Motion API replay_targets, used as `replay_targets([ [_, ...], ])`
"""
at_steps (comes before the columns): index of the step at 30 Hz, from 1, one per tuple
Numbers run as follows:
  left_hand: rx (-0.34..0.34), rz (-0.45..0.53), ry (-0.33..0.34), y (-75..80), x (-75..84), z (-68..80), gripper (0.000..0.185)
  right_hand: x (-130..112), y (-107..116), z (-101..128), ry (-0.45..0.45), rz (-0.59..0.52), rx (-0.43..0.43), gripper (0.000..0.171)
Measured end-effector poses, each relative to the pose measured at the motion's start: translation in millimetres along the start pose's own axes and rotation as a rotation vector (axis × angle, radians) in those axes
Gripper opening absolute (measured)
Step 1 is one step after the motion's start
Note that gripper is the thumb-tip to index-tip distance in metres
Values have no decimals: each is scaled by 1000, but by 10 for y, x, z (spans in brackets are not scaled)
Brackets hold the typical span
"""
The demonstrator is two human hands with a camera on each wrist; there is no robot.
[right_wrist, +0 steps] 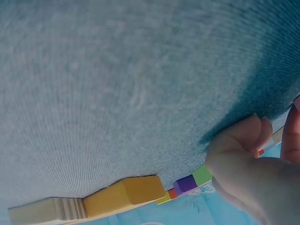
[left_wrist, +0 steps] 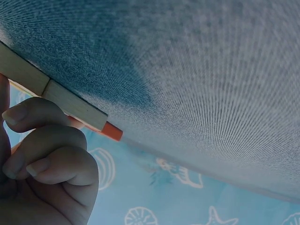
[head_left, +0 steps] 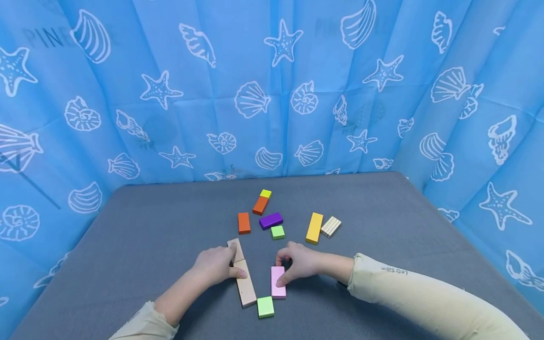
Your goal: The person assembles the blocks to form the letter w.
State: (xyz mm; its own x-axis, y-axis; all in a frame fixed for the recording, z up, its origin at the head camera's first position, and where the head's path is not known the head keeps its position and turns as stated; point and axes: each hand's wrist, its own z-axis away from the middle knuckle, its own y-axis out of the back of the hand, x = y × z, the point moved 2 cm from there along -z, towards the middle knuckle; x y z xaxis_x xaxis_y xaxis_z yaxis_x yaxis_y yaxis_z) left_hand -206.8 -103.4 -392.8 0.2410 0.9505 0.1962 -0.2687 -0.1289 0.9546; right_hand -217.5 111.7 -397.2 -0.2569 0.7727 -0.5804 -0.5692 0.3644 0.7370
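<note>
Left hand: my left hand [head_left: 216, 265] rests on the natural wood blocks, fingers curled over them and thumb lying along the side of the long wood block [head_left: 246, 283]; in the left wrist view my fingers [left_wrist: 44, 154] are bent beside the block edge.
Long wood block: it lies flat on the grey table [head_left: 127, 236], long axis running away from me and leaning a little to the left at the far end.
Short wood block: the short wood block [head_left: 235, 249] sits end to end with the long one at its far end, on nearly the same line, partly under my fingers.
Right hand: my right hand [head_left: 299, 261] pinches the pink block [head_left: 278, 282], thumb pressed on its right long edge, the other fingers curled over its far end.
Pink block: it lies flat just right of the long wood block, near but apart from it, long axis pointing away from me, roughly parallel to the wood.
Near green cube: the near green cube [head_left: 265, 306] sits at the near end of the pink block, touching or almost touching its corner.
Farther blocks: an orange block [head_left: 244, 223], a purple block [head_left: 271, 220], a small green cube [head_left: 277, 232], a yellow block [head_left: 314, 228] and a ridged wood block [head_left: 330, 226] lie beyond my hands; a second orange block [head_left: 260, 205] with a yellow-green cube [head_left: 265, 193] lies farthest.
Backdrop: a blue seashell-print curtain [head_left: 272, 85] rings the table.
</note>
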Motion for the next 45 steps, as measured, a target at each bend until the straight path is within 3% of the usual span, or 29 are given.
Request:
replay_targets([
  [41,-7,3,-10,-4,-14,2,82,-13,5,6,-12,-19,11,26],
  [45,1,9,-19,-18,-16,-7,80,12,66,-6,-36,-126,-11,24],
])
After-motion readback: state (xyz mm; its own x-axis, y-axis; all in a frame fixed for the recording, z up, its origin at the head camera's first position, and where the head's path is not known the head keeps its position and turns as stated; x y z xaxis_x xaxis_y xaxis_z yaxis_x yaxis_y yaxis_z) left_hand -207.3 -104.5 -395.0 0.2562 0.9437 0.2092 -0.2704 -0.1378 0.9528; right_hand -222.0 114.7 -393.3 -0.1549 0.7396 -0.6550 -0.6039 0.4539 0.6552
